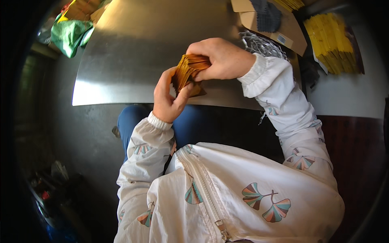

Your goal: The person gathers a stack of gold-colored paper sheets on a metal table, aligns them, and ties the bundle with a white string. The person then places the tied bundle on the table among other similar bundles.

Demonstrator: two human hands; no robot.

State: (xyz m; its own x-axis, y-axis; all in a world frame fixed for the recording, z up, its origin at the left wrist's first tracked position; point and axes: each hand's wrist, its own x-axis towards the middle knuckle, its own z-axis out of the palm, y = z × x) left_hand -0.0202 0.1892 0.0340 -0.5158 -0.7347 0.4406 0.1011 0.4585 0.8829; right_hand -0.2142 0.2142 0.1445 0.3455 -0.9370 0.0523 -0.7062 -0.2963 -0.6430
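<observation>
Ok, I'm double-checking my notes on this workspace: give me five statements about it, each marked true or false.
1. The left hand and right hand both touch the golden bundle. True.
2. Both hands wear gloves. False: they are bare.
3. A bright red cloth lies at the upper right. False: a blue-grey cloth lies there, on cardboard.
4. Yellow packets lie to the right of the metal table. True.
5. The white jacket bears a fan-shaped print. True.

Bench (125, 52), steel: open passage left of the left hand (167, 95). Obstructions, right side: cardboard (295, 33), silvery strands (265, 45), right sleeve (279, 81).
</observation>
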